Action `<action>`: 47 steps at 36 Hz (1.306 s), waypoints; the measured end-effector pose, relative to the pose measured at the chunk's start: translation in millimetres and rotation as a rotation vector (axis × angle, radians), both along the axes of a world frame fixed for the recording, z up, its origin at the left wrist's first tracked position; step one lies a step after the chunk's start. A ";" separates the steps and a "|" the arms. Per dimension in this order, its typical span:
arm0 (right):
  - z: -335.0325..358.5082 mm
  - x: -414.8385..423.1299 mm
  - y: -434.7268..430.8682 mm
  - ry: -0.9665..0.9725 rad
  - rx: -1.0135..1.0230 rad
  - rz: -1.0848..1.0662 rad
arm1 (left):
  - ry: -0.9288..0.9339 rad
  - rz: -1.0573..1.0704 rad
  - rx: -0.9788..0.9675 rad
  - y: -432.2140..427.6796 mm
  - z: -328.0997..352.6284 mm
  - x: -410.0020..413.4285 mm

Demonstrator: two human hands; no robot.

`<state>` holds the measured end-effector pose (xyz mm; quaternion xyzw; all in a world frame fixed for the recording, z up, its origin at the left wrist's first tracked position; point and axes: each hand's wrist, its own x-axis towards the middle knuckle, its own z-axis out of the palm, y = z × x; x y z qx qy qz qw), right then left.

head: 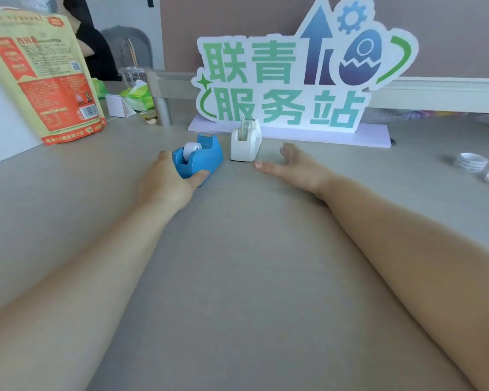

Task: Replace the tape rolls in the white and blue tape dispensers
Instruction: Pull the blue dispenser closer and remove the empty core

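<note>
A grey table carries a standing cut-out sign against a brownish wall. Far left of the sign leans a printed bag. Just before the sign, the left hand grips the blue dispenser, which holds a white roll. The right hand lies spread wide beside the white dispenser, also loaded. Loose tape rolls lie right of the sign.

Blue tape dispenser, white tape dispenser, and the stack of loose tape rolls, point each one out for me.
blue tape dispenser (208, 158): head view, on its blue side wall.
white tape dispenser (244, 148): head view, on its front face.
stack of loose tape rolls (470, 165): head view, on the stack's near side.
</note>
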<state>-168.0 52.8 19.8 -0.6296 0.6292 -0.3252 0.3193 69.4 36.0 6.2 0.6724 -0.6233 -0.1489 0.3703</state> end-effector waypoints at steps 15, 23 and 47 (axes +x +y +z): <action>-3.4 -42.0 154.4 -0.076 -0.013 0.142 | 0.248 -0.673 0.210 131.5 4.2 -34.2; -5.0 -101.1 229.0 -0.034 -0.074 -0.002 | 0.272 -1.049 0.309 168.2 10.3 -107.6; -6.0 -139.0 221.6 -0.053 -0.099 -0.107 | 0.193 -0.917 -0.074 153.2 16.1 -179.0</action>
